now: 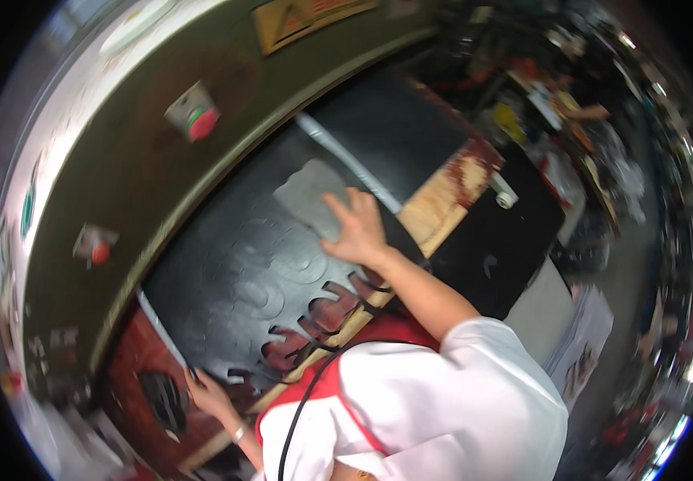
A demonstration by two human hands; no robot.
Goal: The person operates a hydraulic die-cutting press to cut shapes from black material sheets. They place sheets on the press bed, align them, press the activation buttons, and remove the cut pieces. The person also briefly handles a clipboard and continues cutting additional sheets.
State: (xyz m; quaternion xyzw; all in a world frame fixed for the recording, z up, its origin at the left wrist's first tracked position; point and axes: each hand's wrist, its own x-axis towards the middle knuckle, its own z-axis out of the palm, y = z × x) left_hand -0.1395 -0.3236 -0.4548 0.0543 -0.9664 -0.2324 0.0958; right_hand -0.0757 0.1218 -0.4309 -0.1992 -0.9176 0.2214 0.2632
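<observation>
1. Head view: the grey piece (pixel 302 192) lies on the black sheet (pixel 230 260), right of its middle toward the far side; the right hand (pixel 358 230) covers its near right edge.
2. The raised outlines on the sheet are faint, and motion blur softens the dark red cut-out pieces (pixel 334 309) along its near edge.
3. The person's white sleeve (pixel 491 361) and torso hide what lies nearest; the background at far right is too smeared to sort out.
4. Right forearm reaches far and left, fingers spread, thumb apart from them.
5. Left hand (pixel 209 394), well apart from the right, bends its fingers at the sheet's near left corner; I cannot tell whether it grips.
</observation>
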